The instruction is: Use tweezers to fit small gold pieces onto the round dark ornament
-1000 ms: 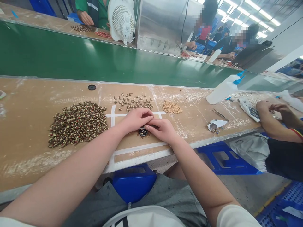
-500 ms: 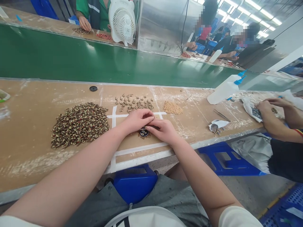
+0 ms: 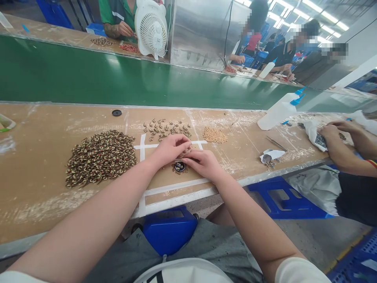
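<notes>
Your fingers point(image 3: 182, 139) curl, left hand point(image 3: 172, 148) and right hand point(image 3: 204, 162) nearly meeting; whether they pinch something tiny, I cannot tell. On the surface point(image 3: 35, 157), a big dark pile point(image 3: 101, 157) sits left, scattered metallic pieces point(image 3: 167, 128) lie just beyond your hands, tan beads point(image 3: 215, 134) to their right, and the black round dish point(image 3: 179, 166) just on your side of the fingers.

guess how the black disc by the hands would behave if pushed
The disc would probably slide rather than tip, since it looks low and lies flat. Its round outline suggests it could spin if nudged off-centre. Bright specks show on it; if they are loose bits, they might shift.
</notes>
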`<state>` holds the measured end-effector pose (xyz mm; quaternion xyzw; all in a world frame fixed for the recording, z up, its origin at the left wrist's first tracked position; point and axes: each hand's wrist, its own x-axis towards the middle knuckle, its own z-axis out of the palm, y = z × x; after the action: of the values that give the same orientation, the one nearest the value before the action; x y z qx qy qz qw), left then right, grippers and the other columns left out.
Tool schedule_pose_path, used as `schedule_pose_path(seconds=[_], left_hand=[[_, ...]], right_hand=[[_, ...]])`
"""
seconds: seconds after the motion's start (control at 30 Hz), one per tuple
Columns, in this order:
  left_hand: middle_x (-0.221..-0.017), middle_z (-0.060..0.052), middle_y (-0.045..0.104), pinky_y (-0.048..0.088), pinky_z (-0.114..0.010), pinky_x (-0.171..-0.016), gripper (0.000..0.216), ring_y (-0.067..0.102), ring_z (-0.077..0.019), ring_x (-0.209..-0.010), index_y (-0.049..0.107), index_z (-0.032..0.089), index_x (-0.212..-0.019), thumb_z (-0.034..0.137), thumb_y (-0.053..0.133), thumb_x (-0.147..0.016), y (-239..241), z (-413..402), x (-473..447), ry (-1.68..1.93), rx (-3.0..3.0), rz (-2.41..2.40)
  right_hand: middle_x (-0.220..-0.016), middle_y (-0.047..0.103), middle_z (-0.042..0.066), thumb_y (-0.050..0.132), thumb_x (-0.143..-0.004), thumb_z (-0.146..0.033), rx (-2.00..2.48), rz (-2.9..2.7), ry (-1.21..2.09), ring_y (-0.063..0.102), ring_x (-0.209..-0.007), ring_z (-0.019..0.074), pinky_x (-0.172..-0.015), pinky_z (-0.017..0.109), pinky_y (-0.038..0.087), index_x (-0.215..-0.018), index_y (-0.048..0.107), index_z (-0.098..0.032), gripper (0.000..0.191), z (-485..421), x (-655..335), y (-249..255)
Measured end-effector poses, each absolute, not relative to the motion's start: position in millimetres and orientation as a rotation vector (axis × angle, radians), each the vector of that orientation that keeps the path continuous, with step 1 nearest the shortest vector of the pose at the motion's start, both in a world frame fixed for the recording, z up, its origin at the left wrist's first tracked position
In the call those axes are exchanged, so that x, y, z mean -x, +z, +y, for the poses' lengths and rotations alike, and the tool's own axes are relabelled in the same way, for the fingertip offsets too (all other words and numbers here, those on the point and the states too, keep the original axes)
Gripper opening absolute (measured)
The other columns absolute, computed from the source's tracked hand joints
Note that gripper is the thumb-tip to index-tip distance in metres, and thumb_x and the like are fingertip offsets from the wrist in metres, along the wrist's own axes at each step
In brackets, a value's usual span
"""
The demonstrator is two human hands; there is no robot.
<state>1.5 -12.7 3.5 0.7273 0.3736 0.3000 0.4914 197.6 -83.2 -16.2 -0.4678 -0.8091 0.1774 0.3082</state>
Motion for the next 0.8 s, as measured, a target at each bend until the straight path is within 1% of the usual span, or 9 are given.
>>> schedule_pose_path(seconds=[0.07,0.1,0.2,0.27,0.33,0.43,0.53,0.7,0.8], left_hand=[[-0.095,-0.005,0.079,0.052,-0.032,-0.070,0.029,0.064,-0.0152,-0.070,0.074,0.020,-0.095,0.046,0.062,-0.099,4.1,-11.2,-1.0,0.776,-1.717,0.925],[-0.097,-0.005,0.079,0.051,-0.032,-0.070,0.031,0.063,-0.0151,-0.070,0.075,0.020,-0.096,0.048,0.062,-0.099,4.6,-10.8,-0.6,0.780,-1.738,0.931],[-0.094,-0.003,0.078,0.049,-0.032,-0.076,0.031,0.065,-0.0176,-0.079,0.076,0.021,-0.093,0.048,0.060,-0.100,5.9,-11.5,0.4,0.742,-1.884,0.918],[-0.087,-0.001,0.076,0.047,-0.033,-0.077,0.036,0.064,-0.0189,-0.082,0.074,0.021,-0.086,0.049,0.057,-0.102,6.5,-13.1,0.7,0.727,-1.951,0.909],[-0.076,0.000,0.070,0.045,-0.032,-0.073,0.041,0.061,-0.0184,-0.075,0.069,0.021,-0.078,0.050,0.054,-0.104,7.2,-15.0,1.0,0.727,-1.995,0.945],[-0.062,0.002,0.058,0.037,-0.032,-0.064,0.048,0.051,-0.0167,-0.064,0.056,0.022,-0.066,0.051,0.055,-0.104,9.3,-17.4,1.6,0.715,-2.098,1.047],[-0.059,0.003,0.051,0.034,-0.032,-0.063,0.052,0.047,-0.0164,-0.061,0.048,0.022,-0.063,0.053,0.056,-0.104,12.2,-19.4,1.2,0.721,-2.149,1.066],[-0.061,0.002,0.053,0.036,-0.032,-0.066,0.051,0.050,-0.0169,-0.065,0.054,0.021,-0.065,0.053,0.056,-0.105,13.5,-17.2,1.5,0.781,-2.108,1.069],[-0.060,0.002,0.053,0.037,-0.032,-0.066,0.051,0.050,-0.0168,-0.063,0.057,0.022,-0.067,0.055,0.056,-0.105,11.6,-10.5,6.2,0.903,-1.991,1.144]], right_hand=[[-0.098,0.084,0.004,0.067,-0.106,-0.039,1.238,-2.095,0.436,0.076,-0.084,0.0198,-0.078,0.032,0.056,-0.104,0.084,-0.026,0.022,-83.6,-198.8,-17.7],[-0.096,0.084,0.004,0.067,-0.106,-0.040,1.244,-2.056,0.416,0.076,-0.083,0.0201,-0.078,0.033,0.057,-0.104,0.084,-0.026,0.022,-83.8,-199.4,-18.1],[-0.098,0.084,0.006,0.068,-0.105,-0.040,1.280,-1.929,0.374,0.077,-0.086,0.0223,-0.081,0.037,0.059,-0.104,0.085,-0.026,0.021,-83.8,-200.7,-18.4],[-0.104,0.084,0.006,0.068,-0.104,-0.039,1.293,-1.894,0.379,0.078,-0.092,0.0236,-0.086,0.039,0.060,-0.105,0.084,-0.027,0.020,-83.0,-201.0,-18.0],[-0.106,0.084,0.006,0.069,-0.104,-0.039,1.305,-1.872,0.376,0.078,-0.095,0.0239,-0.088,0.039,0.060,-0.105,0.084,-0.026,0.020,-81.7,-201.1,-17.4],[-0.103,0.084,0.005,0.069,-0.105,-0.039,1.339,-1.822,0.344,0.077,-0.094,0.0235,-0.088,0.037,0.058,-0.103,0.083,-0.026,0.019,-79.9,-201.4,-16.7],[-0.105,0.084,0.005,0.068,-0.105,-0.038,1.344,-1.803,0.306,0.077,-0.095,0.0232,-0.087,0.036,0.057,-0.102,0.082,-0.025,0.019,-78.8,-201.2,-16.2],[-0.104,0.083,0.005,0.067,-0.107,-0.039,1.390,-1.827,0.240,0.076,-0.095,0.0232,-0.086,0.035,0.055,-0.103,0.081,-0.024,0.021,-78.4,-201.0,-14.7],[-0.101,0.082,0.005,0.065,-0.108,-0.039,1.425,-1.743,0.241,0.075,-0.092,0.0230,-0.085,0.035,0.055,-0.104,0.081,-0.025,0.022,-78.1,-204.0,-13.7]])
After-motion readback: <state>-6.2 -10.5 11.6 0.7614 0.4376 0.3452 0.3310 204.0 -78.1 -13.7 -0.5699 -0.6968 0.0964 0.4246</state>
